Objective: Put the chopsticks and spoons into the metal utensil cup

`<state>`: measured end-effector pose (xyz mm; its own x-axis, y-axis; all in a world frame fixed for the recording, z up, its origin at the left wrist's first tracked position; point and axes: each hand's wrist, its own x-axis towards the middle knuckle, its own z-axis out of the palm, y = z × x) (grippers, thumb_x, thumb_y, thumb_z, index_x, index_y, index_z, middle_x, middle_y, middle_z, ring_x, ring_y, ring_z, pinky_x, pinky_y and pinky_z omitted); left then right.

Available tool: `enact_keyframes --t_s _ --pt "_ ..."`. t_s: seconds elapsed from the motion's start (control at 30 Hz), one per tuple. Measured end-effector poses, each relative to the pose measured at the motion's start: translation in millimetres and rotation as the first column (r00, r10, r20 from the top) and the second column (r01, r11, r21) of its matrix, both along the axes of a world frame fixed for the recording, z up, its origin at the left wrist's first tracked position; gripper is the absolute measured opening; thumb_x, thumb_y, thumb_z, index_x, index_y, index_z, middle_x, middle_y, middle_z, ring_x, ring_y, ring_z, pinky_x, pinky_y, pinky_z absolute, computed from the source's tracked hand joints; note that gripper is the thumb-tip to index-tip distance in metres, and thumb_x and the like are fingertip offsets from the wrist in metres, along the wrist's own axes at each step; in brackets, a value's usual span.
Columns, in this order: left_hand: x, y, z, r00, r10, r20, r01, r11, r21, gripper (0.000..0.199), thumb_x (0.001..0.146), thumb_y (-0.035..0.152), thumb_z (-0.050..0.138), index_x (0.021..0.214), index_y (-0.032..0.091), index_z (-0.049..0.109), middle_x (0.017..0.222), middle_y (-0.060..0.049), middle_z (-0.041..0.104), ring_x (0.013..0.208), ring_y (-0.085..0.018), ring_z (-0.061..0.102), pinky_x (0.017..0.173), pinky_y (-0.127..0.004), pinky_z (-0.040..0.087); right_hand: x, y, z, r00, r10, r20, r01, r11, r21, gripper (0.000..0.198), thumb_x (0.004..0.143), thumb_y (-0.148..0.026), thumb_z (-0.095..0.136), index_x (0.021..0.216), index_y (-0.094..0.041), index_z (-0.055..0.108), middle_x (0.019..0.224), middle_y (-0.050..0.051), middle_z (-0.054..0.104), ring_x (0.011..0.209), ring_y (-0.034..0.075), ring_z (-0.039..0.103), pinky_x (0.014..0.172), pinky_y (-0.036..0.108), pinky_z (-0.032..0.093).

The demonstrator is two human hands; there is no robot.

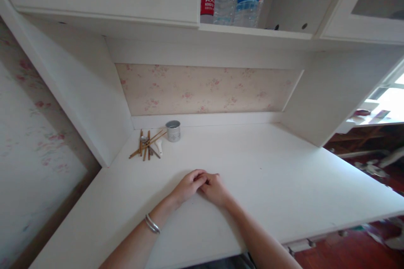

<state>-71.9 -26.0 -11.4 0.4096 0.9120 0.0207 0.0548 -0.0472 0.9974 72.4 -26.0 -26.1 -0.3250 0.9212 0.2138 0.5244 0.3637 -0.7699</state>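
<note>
The two hands rest together on the white table, in front of the person. The left hand and the right hand touch, with their fingers bent in and folded over each other. I see nothing in them, but the palms are hidden, so I cannot tell how far open each hand is or if it has hold of something small.

The brown sticks lie in a messy pile, farther out and to the left of both hands. The left hand is nearer to them, but well apart. The sticks cross each other. Some point almost straight away from the person, and the long ones slant from near left to far right. A white spoon lies at the right side of the pile, and a shiny spoon lies among the sticks.

The gray cup stands upright just right of the pile, near the back edge. It is ahead of the left hand and a bit to its left, so that hand is nearer to it too.
</note>
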Motion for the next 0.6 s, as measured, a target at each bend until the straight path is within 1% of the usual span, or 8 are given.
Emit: enact_keyframes --t_s 0.13,0.33,0.6 --pt "1.2 1.5 -1.3 1.000 0.014 -0.003 -0.015 1.000 -0.013 0.031 0.082 0.035 0.056 0.105 0.016 0.063 0.107 -0.008 0.066 0.102 -0.021 0.058 0.092 -0.032 0.042 1.6 2.4 0.0 1.000 0.018 0.020 -0.018 1.000 -0.013 0.025 0.077 -0.015 0.050 0.089 -0.019 0.072 0.080 0.002 0.072 0.068 0.015 0.063 0.066 0.024 0.044" --pt "1.4 1.6 -3.2 1.000 0.017 0.014 -0.017 1.000 -0.015 0.030 0.081 0.036 0.056 0.103 0.016 0.064 0.104 -0.007 0.067 0.100 -0.021 0.058 0.091 -0.032 0.042 2.4 2.4 0.7 0.999 0.011 0.047 -0.011 1.000 -0.007 0.023 0.079 -0.018 0.051 0.089 -0.019 0.072 0.076 0.002 0.071 0.066 0.015 0.062 0.062 0.023 0.043" --pt "1.5 2.9 -5.5 1.000 0.004 0.016 -0.004 1.000 -0.008 0.030 0.082 0.035 0.056 0.104 0.016 0.063 0.103 -0.007 0.066 0.099 -0.021 0.058 0.091 -0.032 0.042 2.1 1.8 3.9 0.998 0.014 0.054 -0.012 1.000 -0.023 0.024 0.079 -0.019 0.052 0.091 -0.022 0.072 0.083 0.002 0.073 0.073 0.017 0.065 0.067 0.024 0.045"
